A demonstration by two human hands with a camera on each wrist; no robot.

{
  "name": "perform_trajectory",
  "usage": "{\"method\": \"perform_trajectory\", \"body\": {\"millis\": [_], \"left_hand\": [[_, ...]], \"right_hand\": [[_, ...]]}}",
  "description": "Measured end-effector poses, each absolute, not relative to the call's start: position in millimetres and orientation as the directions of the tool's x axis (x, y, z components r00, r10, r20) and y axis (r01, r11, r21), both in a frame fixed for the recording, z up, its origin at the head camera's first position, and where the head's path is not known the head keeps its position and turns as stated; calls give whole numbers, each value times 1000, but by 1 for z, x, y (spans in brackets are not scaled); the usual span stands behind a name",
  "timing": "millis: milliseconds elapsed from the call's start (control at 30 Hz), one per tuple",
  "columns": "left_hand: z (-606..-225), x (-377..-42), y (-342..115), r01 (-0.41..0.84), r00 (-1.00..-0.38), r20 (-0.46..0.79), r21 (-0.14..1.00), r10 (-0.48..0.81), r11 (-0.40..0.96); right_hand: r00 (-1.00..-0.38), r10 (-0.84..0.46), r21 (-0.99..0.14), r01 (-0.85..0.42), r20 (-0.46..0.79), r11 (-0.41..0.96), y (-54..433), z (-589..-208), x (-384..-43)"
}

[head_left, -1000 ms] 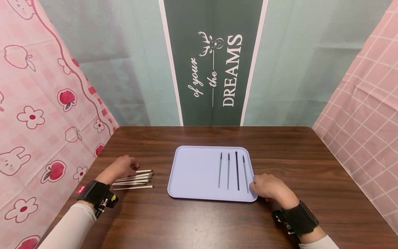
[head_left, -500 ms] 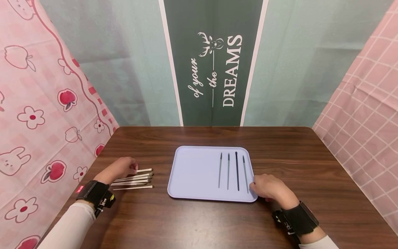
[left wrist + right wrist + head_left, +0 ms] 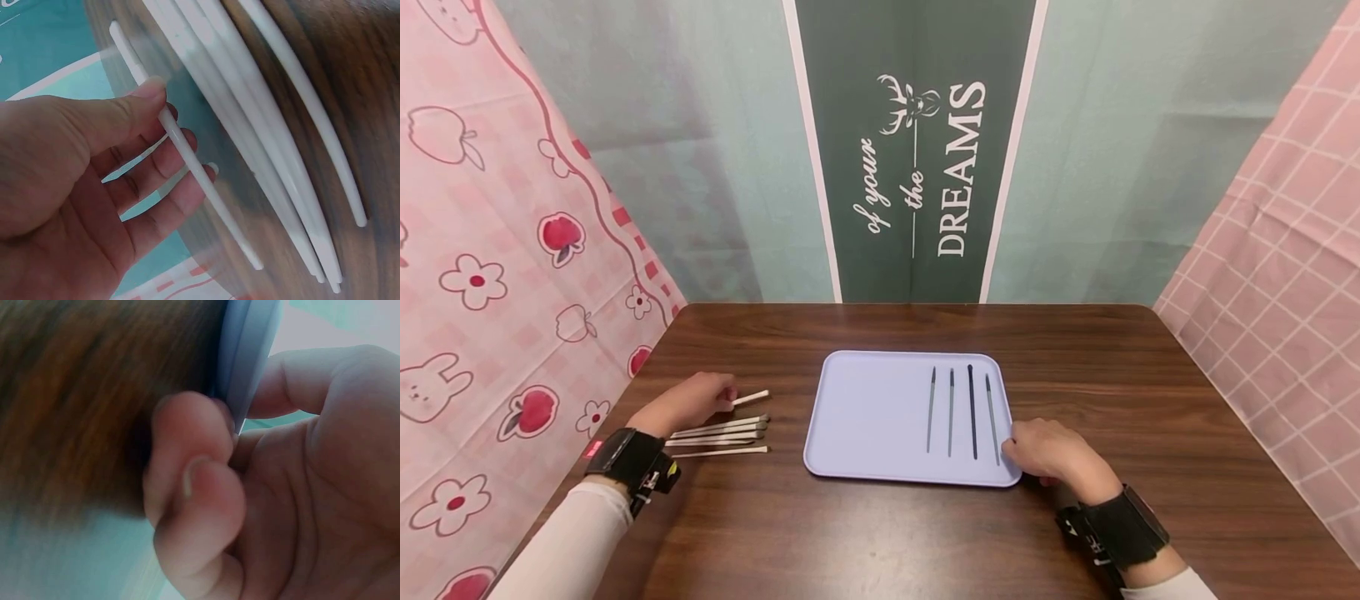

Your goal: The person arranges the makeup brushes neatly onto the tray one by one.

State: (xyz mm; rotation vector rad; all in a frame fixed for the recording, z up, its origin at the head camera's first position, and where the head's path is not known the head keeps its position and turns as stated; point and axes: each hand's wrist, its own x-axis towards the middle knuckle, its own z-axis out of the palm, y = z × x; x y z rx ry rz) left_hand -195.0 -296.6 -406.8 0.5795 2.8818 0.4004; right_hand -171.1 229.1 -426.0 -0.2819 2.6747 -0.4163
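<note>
My left hand (image 3: 698, 400) pinches a slim white-handled makeup brush (image 3: 751, 398) between thumb and fingers, left of the tray. In the left wrist view the thumb presses on the white handle (image 3: 194, 159), which looks lifted clear of the others. Several more white-handled brushes (image 3: 722, 435) lie side by side on the table just nearer than that hand. At the lower right corner of the lavender tray (image 3: 872, 421), my right hand (image 3: 1047, 450) grips the rim. The right wrist view shows the thumb and curled fingers at the tray's edge (image 3: 253, 350).
On the tray's right half, several thin brushes stand in a row; one is a black brush (image 3: 973, 412), the rest are grey-blue, such as this grey brush (image 3: 931, 412). Curtains enclose the dark wooden table (image 3: 880, 533) at the back and both sides.
The left hand has taken hold of the farthest white-handled brush and moved it slightly away from the others, its tip tilting upward. The right hand and tray have stayed still.
</note>
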Motion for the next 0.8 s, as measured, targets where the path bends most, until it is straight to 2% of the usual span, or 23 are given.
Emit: {"method": "perform_trajectory", "body": {"millis": [567,800], "left_hand": [[-392,-200,-276,346,-931,-50,203,363,916],[-386,-204,-253,288,-950,-66,189,305,939]], "right_hand": [[-889,-267,-323,-145,-373,935,230,-426,-171],[-887,-257,-322,-132,-383,938,230,-426,-172]]}}
